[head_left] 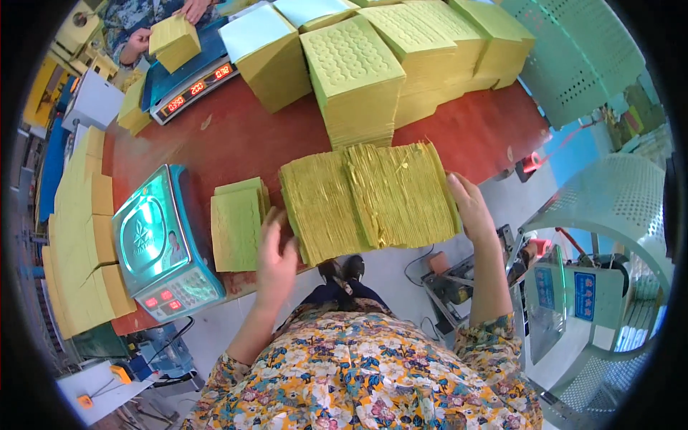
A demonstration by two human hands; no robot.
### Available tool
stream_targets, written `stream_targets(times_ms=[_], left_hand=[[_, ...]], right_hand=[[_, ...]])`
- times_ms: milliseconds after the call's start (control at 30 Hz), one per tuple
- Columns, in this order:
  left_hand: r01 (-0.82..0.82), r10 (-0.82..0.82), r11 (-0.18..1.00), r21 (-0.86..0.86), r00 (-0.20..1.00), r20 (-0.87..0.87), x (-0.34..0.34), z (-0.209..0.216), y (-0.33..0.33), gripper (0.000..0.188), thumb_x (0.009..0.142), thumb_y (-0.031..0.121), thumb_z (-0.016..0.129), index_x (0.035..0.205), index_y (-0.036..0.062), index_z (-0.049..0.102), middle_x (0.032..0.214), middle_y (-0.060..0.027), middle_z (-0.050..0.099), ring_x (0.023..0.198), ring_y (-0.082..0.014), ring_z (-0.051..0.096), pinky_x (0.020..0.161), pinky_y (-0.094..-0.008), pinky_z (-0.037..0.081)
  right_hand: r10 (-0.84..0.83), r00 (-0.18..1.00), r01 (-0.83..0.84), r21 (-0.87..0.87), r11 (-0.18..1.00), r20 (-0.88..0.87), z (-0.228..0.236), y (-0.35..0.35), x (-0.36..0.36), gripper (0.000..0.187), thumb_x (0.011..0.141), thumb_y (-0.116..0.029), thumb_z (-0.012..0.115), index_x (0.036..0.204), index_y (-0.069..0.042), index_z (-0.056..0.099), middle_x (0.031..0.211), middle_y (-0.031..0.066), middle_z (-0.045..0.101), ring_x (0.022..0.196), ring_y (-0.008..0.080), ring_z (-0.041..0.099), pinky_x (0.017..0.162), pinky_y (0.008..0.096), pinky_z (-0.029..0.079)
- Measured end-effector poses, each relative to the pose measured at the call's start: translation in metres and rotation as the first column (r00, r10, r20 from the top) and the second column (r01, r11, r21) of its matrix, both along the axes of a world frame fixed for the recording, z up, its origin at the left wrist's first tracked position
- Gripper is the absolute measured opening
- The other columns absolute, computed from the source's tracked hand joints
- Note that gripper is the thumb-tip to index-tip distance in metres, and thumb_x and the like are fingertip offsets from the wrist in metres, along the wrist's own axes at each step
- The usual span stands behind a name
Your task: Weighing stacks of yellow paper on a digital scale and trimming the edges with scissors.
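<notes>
A thick stack of yellow paper [408, 193] is held on its side between my two hands, its rough layered edges facing up. My left hand [276, 247] presses against its left end, fingers partly hidden behind the paper. At the opposite end, my right hand [469, 204] grips with the fingers along the side. The stack is over the front edge of the red table [236, 140]. Close by my left hand lies a smaller pile of yellow paper [238, 226] with an embossed top sheet.
A teal digital scale [154, 233] stands at the left, beside a row of yellow paper stacks [82, 236]. Tall paper stacks [355, 61] line the far side. Another person's hands [140, 43] touch paper on a second scale [190, 93]. Perforated metal drums [609, 208] stand at right.
</notes>
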State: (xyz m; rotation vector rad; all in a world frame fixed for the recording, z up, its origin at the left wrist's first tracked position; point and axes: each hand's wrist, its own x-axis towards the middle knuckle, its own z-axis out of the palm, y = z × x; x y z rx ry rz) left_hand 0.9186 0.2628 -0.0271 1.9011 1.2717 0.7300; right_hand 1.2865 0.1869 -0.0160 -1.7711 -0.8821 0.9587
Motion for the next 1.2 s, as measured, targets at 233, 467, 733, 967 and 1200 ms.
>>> stream_targets(times_ms=[233, 467, 733, 967, 1200], left_hand=[[-0.017, 0.362, 0.757, -0.653, 0.844, 0.397, 0.018, 0.009, 0.034, 0.061, 0.103, 0.046, 0.046, 0.143, -0.0002, 0.046, 0.142, -0.0102, 0.051, 0.128, -0.0186, 0.048, 0.109, -0.0356, 0.037], [0.132, 0.208, 0.843, -0.521, 0.813, 0.543, 0.023, 0.031, 0.022, 0.058, 0.098, 0.042, 0.058, 0.135, -0.0015, 0.045, 0.129, -0.0120, 0.057, 0.118, -0.0191, 0.055, 0.099, -0.0348, 0.046], [0.230, -0.119, 0.931, -0.284, 0.925, 0.360, -0.020, -0.027, -0.007, 0.050, 0.078, 0.016, 0.082, 0.120, -0.0008, 0.060, 0.112, -0.0085, 0.066, 0.099, -0.0201, 0.065, 0.087, -0.0350, 0.052], [0.150, -0.081, 0.974, -0.169, 0.929, 0.362, -0.023, -0.034, -0.038, 0.039, 0.081, 0.017, 0.081, 0.114, 0.0019, 0.066, 0.105, -0.0089, 0.071, 0.095, -0.0214, 0.067, 0.084, -0.0355, 0.054], [0.195, -0.011, 0.945, -0.263, 0.822, 0.569, 0.007, -0.015, -0.020, 0.028, 0.086, 0.008, 0.076, 0.111, -0.0010, 0.067, 0.102, -0.0089, 0.071, 0.090, -0.0176, 0.067, 0.078, -0.0318, 0.055]], right_hand=[[-0.185, 0.841, 0.105, -0.182, 0.978, -0.508, 0.008, 0.010, -0.027, 0.063, 0.103, -0.050, 0.042, 0.132, 0.005, 0.054, 0.120, 0.0115, 0.064, 0.105, 0.0187, 0.062, 0.093, 0.0327, 0.049], [0.132, 0.850, 0.001, 0.253, 0.968, -0.510, 0.013, 0.002, -0.083, 0.062, 0.105, -0.045, 0.040, 0.144, 0.003, 0.041, 0.140, 0.0118, 0.051, 0.130, 0.0194, 0.047, 0.109, 0.0334, 0.036], [0.208, 0.787, 0.178, 0.536, 0.825, -0.581, -0.015, -0.011, -0.102, 0.066, 0.104, -0.045, 0.040, 0.145, 0.007, 0.038, 0.147, 0.0160, 0.046, 0.133, 0.0229, 0.045, 0.111, 0.0388, 0.034], [-0.097, 0.868, 0.324, 0.408, 0.854, -0.486, -0.039, -0.031, -0.129, 0.050, 0.104, -0.029, 0.046, 0.139, 0.006, 0.047, 0.135, 0.0134, 0.057, 0.124, 0.0196, 0.054, 0.106, 0.0342, 0.040], [-0.057, 0.922, 0.265, 0.515, 0.815, -0.384, -0.011, 0.001, -0.122, 0.041, 0.103, -0.021, 0.046, 0.134, 0.005, 0.051, 0.123, 0.0104, 0.062, 0.110, 0.0164, 0.060, 0.095, 0.0311, 0.047]])
